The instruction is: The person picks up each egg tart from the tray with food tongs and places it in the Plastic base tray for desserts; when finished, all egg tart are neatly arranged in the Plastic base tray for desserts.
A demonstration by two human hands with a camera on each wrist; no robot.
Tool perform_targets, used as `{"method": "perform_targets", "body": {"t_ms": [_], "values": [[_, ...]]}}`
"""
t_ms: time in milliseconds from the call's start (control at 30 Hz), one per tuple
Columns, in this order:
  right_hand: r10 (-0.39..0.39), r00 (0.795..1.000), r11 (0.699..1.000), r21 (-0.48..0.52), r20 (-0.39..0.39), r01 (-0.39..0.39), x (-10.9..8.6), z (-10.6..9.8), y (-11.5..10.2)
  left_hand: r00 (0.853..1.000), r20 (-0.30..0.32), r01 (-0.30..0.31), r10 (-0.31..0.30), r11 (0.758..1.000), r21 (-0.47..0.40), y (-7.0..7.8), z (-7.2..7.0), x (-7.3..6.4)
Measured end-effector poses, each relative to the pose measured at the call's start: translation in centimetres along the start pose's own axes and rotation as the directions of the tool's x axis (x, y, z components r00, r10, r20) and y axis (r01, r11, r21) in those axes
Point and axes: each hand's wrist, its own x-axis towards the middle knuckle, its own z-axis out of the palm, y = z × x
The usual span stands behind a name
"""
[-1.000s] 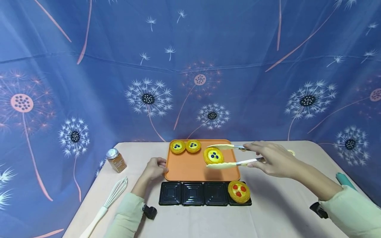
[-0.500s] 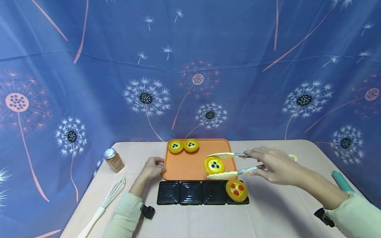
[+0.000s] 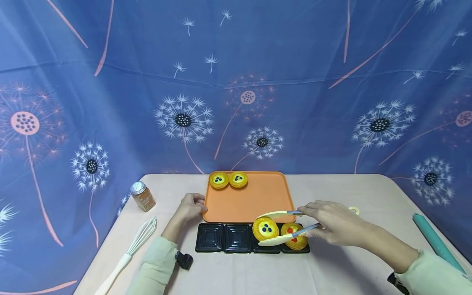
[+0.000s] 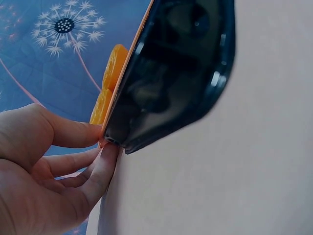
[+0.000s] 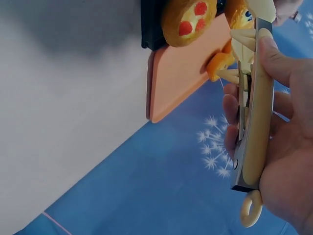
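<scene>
My right hand (image 3: 332,223) grips a pair of tongs (image 5: 259,122) with cream handles and tips. Between the tong tips sits a yellow egg tart with blue berries (image 3: 266,228), over the third compartment of a black four-part tray (image 3: 237,238); whether it touches the bottom is unclear. A tart with red pieces (image 5: 190,22) lies in the right-end compartment, partly behind the tongs. My left hand (image 3: 191,207) pinches the left edge of an orange tray (image 3: 247,203) between thumb and fingers. Two more blue-berry tarts (image 3: 228,180) lie at that tray's back left corner.
Left on the table stands a shaker jar with brown contents (image 3: 143,197). A whisk (image 3: 129,254) lies in front of it. Near the right edge lies a teal cylinder (image 3: 436,239). A blue dandelion-print cloth (image 3: 313,102) hangs behind and at the sides.
My right hand has brought the tongs and the held tart toward me, from above the orange tray to over the black tray. The left hand stays at the orange tray's edge.
</scene>
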Motion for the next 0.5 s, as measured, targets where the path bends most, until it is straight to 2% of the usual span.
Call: {"method": "perform_targets", "body": {"t_ms": [167, 500], "values": [[-0.009, 1.000, 1.000, -0.028, 0.016, 0.010, 0.2, 0.4, 0.0, 1.000, 0.000, -0.009, 0.009, 1.000, -0.001, 0.1, -0.1, 0.1], [0.007, 0.999, 1.000, 0.012, 0.039, -0.007, 0.4, 1.2, 0.1, 1.000, -0.004, -0.001, 0.001, 1.000, 0.008, 0.1, -0.1, 0.1]]}}
